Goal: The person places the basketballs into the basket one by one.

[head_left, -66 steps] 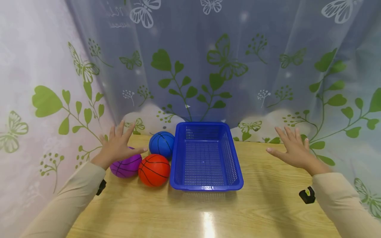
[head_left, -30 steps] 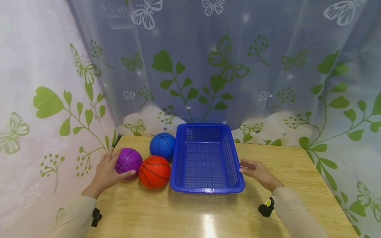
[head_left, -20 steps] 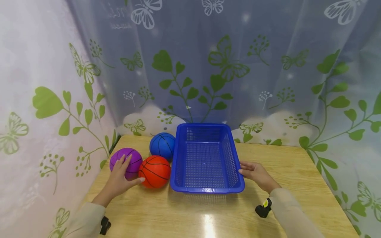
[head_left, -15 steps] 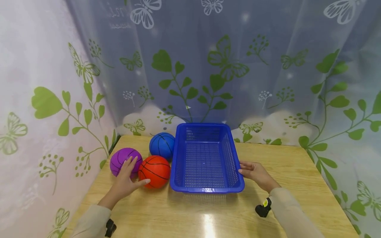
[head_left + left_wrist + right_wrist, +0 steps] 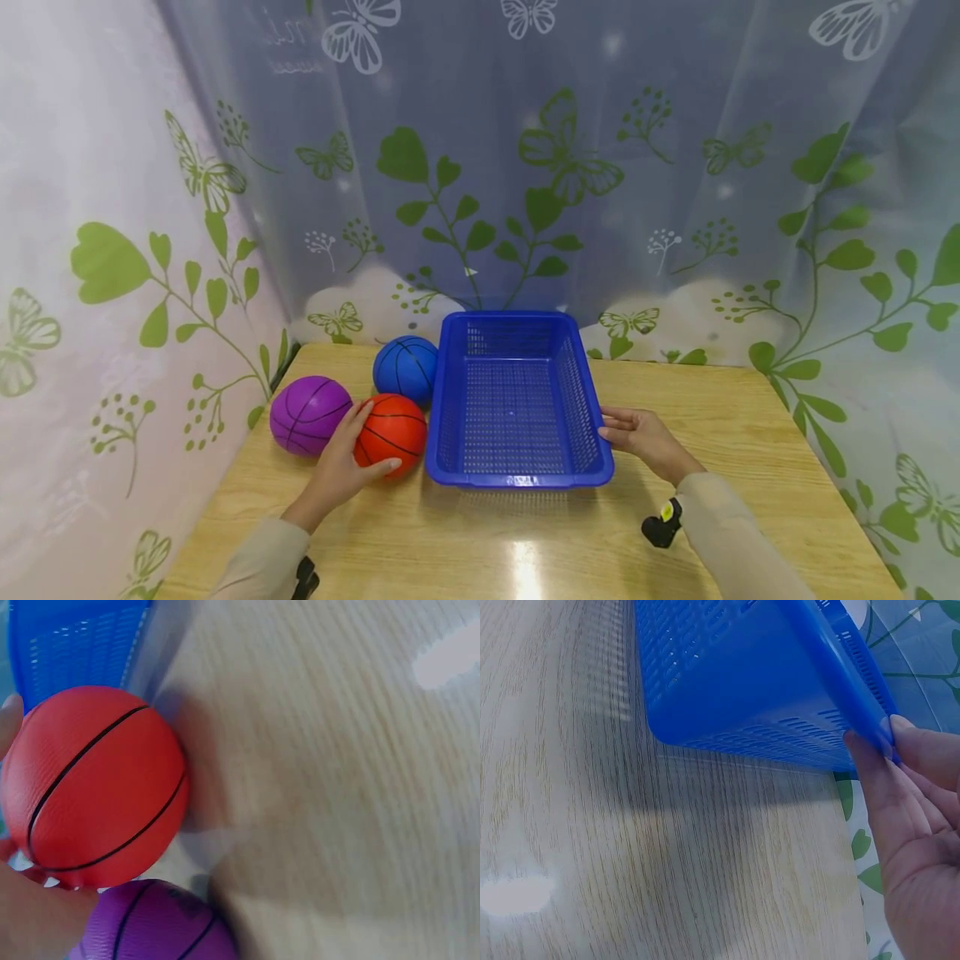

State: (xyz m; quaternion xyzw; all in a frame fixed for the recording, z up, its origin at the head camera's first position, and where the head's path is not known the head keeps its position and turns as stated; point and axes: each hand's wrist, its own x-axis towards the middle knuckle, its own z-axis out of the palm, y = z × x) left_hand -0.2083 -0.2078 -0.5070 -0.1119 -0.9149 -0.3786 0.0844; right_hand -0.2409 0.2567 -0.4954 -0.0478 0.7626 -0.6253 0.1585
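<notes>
A small red toy basketball [image 5: 397,429] sits on the table left of the blue plastic basket [image 5: 519,481]. My left hand [image 5: 341,467] spans its left side, fingers over the top and thumb at its near side. In the left wrist view the red ball [image 5: 105,787] fills the space between thumb and fingers. My right hand [image 5: 648,440] pinches the basket's right rim, thumb on one side and fingers on the other, as the right wrist view shows at the basket rim [image 5: 832,664]. The basket holds nothing.
A purple toy basketball [image 5: 303,417] lies left of the red one, and a blue toy basketball [image 5: 405,367] stands behind it against the basket. A patterned curtain [image 5: 480,167] rises behind the wooden table [image 5: 465,558] and along both sides.
My left hand came down from above, passed over the purple ball and moved right onto the red ball. My right hand lowered and took the basket's right rim. Basket and balls stayed about in place.
</notes>
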